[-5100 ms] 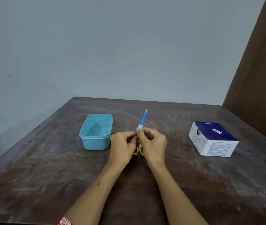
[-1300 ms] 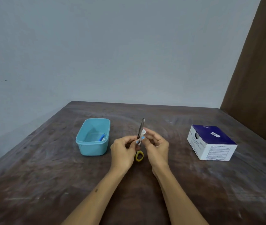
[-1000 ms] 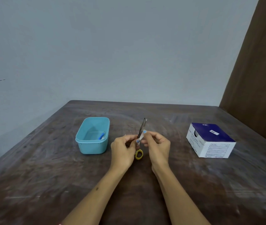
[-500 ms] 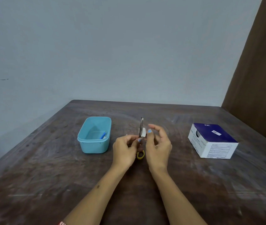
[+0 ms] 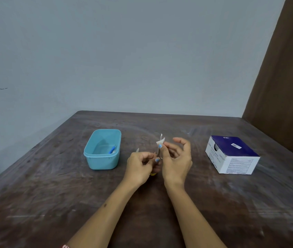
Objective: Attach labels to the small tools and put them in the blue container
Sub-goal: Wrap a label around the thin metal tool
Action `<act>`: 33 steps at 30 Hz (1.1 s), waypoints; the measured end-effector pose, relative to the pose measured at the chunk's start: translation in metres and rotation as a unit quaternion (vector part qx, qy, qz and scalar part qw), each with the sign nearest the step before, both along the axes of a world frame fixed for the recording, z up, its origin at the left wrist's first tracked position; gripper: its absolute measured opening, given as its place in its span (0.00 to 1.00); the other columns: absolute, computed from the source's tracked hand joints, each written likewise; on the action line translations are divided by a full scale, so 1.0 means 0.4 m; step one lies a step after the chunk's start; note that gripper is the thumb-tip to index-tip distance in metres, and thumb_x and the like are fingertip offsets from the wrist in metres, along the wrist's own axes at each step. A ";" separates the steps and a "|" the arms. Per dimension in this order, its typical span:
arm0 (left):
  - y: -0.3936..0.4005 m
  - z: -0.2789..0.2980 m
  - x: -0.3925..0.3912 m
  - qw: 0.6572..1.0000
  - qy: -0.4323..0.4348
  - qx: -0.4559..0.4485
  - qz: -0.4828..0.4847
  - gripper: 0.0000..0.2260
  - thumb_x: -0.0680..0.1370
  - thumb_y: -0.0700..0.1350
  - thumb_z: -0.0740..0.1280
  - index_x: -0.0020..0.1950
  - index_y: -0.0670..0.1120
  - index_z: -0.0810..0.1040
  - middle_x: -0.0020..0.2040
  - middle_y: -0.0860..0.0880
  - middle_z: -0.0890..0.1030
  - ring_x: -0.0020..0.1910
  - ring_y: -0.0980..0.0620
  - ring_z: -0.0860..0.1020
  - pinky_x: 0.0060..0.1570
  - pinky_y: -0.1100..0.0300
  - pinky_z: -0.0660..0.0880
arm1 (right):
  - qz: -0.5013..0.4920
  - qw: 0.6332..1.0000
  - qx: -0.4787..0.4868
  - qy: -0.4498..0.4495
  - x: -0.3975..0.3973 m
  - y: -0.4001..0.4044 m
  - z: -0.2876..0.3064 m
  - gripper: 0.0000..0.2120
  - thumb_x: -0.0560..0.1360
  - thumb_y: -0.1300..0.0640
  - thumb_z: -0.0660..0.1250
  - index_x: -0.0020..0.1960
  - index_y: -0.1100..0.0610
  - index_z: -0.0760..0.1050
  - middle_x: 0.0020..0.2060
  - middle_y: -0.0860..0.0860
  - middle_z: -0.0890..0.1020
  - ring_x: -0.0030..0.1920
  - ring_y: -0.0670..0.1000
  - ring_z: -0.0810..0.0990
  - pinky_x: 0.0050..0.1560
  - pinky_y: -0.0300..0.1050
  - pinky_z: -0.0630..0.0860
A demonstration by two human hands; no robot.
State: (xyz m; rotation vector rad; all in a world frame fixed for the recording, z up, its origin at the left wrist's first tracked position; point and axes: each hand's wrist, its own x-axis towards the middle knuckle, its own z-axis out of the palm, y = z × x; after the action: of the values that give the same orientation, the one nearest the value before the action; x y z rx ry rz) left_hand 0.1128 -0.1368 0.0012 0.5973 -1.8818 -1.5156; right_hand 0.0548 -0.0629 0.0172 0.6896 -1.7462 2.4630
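With one blue tool (image 5: 112, 150) already lying in the blue container (image 5: 102, 159), left on the table (image 5: 52, 194), my left hand (image 5: 141, 166) grips the scissors (image 5: 158, 151) upright while my right hand (image 5: 176, 158) pinches a white label (image 5: 160, 141) onto the blade; placing them remains.

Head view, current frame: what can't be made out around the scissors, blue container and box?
- Yellow-handled metal scissors: handles mostly hidden in the left hand.
- White paper label: blurred, any writing illegible; right hand thumb covers its lower edge.
- Blue-handled small tool in the light blue plastic container: partly hidden by the wall.
- Navy and white cardboard box: print too small.
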 end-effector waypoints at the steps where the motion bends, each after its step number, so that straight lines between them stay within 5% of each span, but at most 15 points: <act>1: -0.002 -0.001 0.000 1.000 -0.001 -0.004 0.004 0.06 0.76 0.34 0.65 0.50 0.34 0.81 0.41 0.41 0.84 0.37 0.51 0.83 0.36 0.70 0.77 | 0.005 1.000 0.005 0.001 -0.001 -0.001 -0.001 0.18 0.69 0.69 0.71 0.46 0.49 0.70 0.38 0.48 0.83 0.37 0.40 0.82 0.37 0.31 0.76; 6: -0.017 -0.001 0.005 0.999 0.027 0.007 0.024 0.08 0.77 0.34 0.64 0.50 0.37 0.82 0.42 0.42 0.85 0.40 0.47 0.84 0.43 0.55 0.81 | 0.047 0.997 0.068 0.008 -0.004 -0.014 -0.014 0.16 0.69 0.66 0.73 0.46 0.49 0.70 0.37 0.46 0.84 0.38 0.42 0.83 0.40 0.39 0.80; 14: -0.004 0.008 0.009 1.000 -0.007 0.023 -0.019 0.07 0.77 0.34 0.65 0.51 0.37 0.81 0.43 0.40 0.84 0.37 0.52 0.83 0.39 0.63 0.80 | 0.030 0.998 0.049 -0.014 -0.008 -0.008 -0.007 0.17 0.71 0.64 0.71 0.54 0.50 0.71 0.40 0.46 0.84 0.31 0.43 0.81 0.32 0.42 0.79; 17: -0.009 0.008 0.010 1.000 0.020 0.005 0.005 0.08 0.77 0.33 0.64 0.51 0.37 0.82 0.42 0.42 0.84 0.39 0.50 0.84 0.41 0.61 0.80 | 0.062 0.995 0.081 -0.005 -0.009 -0.014 -0.014 0.08 0.72 0.62 0.70 0.46 0.50 0.78 0.38 0.48 0.85 0.31 0.45 0.82 0.28 0.39 0.77; 25: -0.013 0.008 0.013 0.999 -0.015 0.015 -0.023 0.07 0.77 0.35 0.65 0.50 0.40 0.82 0.42 0.43 0.85 0.39 0.49 0.84 0.43 0.58 0.81 | 0.074 0.991 0.096 -0.053 -0.025 -0.026 -0.030 0.06 0.74 0.57 0.69 0.50 0.55 0.80 0.46 0.50 0.82 0.32 0.46 0.81 0.32 0.45 0.80; 28: -0.011 0.007 0.013 1.000 -0.016 -0.007 -0.010 0.08 0.77 0.35 0.64 0.51 0.40 0.82 0.43 0.44 0.85 0.39 0.51 0.84 0.42 0.64 0.79 | 0.087 0.990 0.098 -0.050 -0.027 -0.026 -0.032 0.07 0.75 0.56 0.68 0.52 0.56 0.79 0.43 0.52 0.83 0.32 0.46 0.81 0.28 0.42 0.77; 33: -0.018 0.010 0.014 1.000 0.004 0.010 0.017 0.09 0.77 0.35 0.63 0.52 0.40 0.82 0.44 0.43 0.85 0.43 0.49 0.84 0.43 0.59 0.80 | 0.122 0.984 0.129 -0.020 -0.013 -0.032 -0.038 0.03 0.75 0.55 0.68 0.48 0.53 0.79 0.37 0.51 0.83 0.39 0.53 0.84 0.35 0.48 0.82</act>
State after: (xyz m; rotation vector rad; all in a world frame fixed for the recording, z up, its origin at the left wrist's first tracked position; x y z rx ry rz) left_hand 0.1182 -0.1441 0.0052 0.6284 -1.8427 -1.5151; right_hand 0.0495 -0.0759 0.0022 0.9333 -2.1401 2.4336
